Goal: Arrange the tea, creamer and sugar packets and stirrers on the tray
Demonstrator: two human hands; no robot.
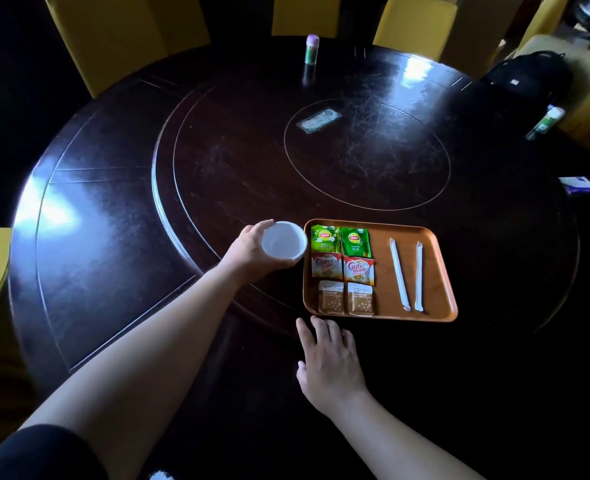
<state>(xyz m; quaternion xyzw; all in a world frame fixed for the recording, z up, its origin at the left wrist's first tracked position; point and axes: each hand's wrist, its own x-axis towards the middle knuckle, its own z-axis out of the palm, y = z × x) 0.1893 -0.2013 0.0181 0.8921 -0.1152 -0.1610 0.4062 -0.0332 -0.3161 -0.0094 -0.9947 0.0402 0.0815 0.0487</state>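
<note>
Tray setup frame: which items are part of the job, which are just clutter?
Job items:
tray
two Lipton tea packets
two Coffee-mate creamer packets
two sugar packets
two wrapped stirrers

Just lying about:
white cup, held in the left hand
two bottles
card at table centre
backpack
right hand is empty

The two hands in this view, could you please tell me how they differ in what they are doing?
The left hand grips a white cup beside the tray; the right hand holds nothing. The left is curled, the right open and flat, fingers spread near the tray's front edge. Both are bare.
</note>
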